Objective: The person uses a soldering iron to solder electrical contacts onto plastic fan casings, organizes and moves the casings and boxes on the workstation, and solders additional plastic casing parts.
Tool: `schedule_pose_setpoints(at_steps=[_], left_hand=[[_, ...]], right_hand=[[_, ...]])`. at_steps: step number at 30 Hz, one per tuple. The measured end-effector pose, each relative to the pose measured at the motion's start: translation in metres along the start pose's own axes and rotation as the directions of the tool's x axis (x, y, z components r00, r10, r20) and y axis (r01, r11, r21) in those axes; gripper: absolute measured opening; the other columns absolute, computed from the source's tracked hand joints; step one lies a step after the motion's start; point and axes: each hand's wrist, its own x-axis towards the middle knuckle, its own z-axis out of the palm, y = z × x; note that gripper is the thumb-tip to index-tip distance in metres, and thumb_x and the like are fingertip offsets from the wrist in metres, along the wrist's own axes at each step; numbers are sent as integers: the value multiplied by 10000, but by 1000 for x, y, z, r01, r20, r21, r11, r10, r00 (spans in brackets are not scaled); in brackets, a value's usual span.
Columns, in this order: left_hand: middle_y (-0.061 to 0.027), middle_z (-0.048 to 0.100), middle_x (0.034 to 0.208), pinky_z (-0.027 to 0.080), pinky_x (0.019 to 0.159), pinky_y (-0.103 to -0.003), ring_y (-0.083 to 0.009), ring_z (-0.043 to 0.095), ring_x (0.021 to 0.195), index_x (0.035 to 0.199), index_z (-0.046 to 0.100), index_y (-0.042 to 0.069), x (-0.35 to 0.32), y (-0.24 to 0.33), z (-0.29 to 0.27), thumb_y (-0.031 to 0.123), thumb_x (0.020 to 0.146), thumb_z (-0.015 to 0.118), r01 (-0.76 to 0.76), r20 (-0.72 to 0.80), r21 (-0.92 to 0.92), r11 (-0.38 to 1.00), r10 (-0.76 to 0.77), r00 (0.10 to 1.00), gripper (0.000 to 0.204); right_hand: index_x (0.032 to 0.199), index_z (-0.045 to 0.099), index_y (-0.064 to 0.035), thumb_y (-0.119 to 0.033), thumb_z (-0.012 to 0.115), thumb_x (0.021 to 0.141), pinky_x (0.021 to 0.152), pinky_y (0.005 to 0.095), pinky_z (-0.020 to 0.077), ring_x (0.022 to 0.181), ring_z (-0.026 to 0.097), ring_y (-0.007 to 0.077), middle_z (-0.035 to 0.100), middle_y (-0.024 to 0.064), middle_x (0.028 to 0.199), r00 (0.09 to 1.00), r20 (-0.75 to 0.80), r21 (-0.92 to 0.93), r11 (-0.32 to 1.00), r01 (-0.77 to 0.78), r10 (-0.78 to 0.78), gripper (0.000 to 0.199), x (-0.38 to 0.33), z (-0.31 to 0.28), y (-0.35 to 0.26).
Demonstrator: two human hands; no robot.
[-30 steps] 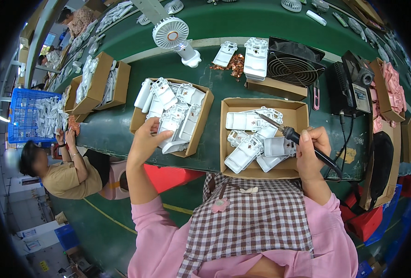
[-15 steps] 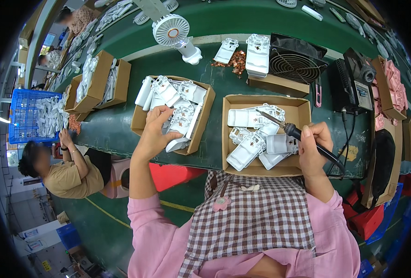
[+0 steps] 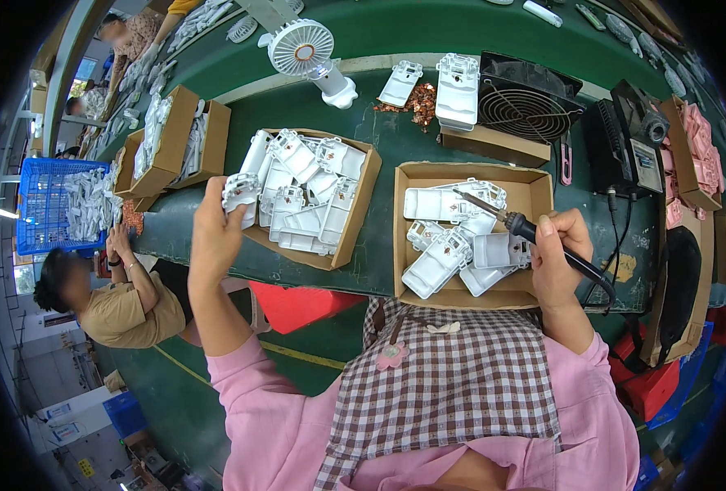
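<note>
My left hand (image 3: 218,229) is closed on a white plastic housing (image 3: 241,193), held up at the left edge of a cardboard box (image 3: 368,182). Inside that box lie several similar white housings (image 3: 297,159) with small copper-coloured parts. In my right hand (image 3: 561,254) is a soldering iron (image 3: 520,226) with a black handle, its metal tip pointing left. The tip hovers over a second cardboard box (image 3: 474,171), where several white housings (image 3: 436,262) lie piled. From the handle's rear end a black cord (image 3: 611,293) curves away.
A small white fan (image 3: 305,53) stands behind the boxes. Beyond lie copper pieces (image 3: 422,105), stacked white housings (image 3: 458,90) and a black fan with a round grille (image 3: 523,110). At right are a black soldering station (image 3: 624,155) and pink parts (image 3: 694,147). A co-worker (image 3: 125,303) sits at left.
My left hand has lifted a white housing out of the left box and moved left with it. The soldering iron in my right hand has barely shifted.
</note>
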Motion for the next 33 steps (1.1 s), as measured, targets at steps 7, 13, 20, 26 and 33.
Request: schedule_pose_setpoints(at_steps=[7, 13, 20, 26, 33], left_hand=[[-175, 525, 971, 417, 819, -414, -376, 508, 934, 1001, 503, 19, -11, 38, -1, -81, 649, 637, -405, 438, 89, 910, 330, 836, 390], [-197, 556, 999, 416, 820, -440, -398, 509, 1000, 1027, 471, 29, -16, 34, 21, -77, 667, 643, -239, 640, 216, 946, 48, 767, 413], [-185, 567, 953, 421, 807, -419, -361, 523, 952, 1052, 493, 17, -1, 28, 1, -48, 662, 639, -332, 605, 309, 891, 85, 791, 422], [-146, 573, 977, 431, 862, -353, -313, 550, 961, 1163, 542, 41, 6, 2, -27, -42, 668, 681, -143, 617, 99, 985, 52, 785, 520], [-44, 578, 1076, 428, 854, -270, -109, 521, 957, 1204, 465, -18, -21, 20, 41, 59, 826, 647, 487, 620, -394, 779, -166, 767, 427]], right_hand=[[769, 445, -54, -40, 544, 891, 452, 171, 293, 494, 381, 14, 465, -18, 610, 1000, -16, 24, 1000, -9, 9, 157, 1, 0, -1], [764, 448, -54, -24, 542, 886, 452, 169, 290, 494, 378, 7, 464, -24, 608, 1000, -14, 8, 1000, -18, 18, 156, 2, -1, 0], [761, 450, -56, -32, 548, 885, 447, 165, 285, 490, 377, 4, 463, -28, 608, 1000, -26, 22, 1000, -12, 13, 160, 1, -2, 0], [759, 454, -58, -48, 559, 885, 439, 164, 284, 485, 378, 3, 466, -26, 611, 999, -19, 45, 998, -35, 36, 164, 2, -3, 0], [764, 454, -59, -42, 557, 885, 438, 165, 286, 480, 380, 7, 464, -23, 608, 1000, -14, 71, 997, -20, 21, 160, 3, -4, 1]])
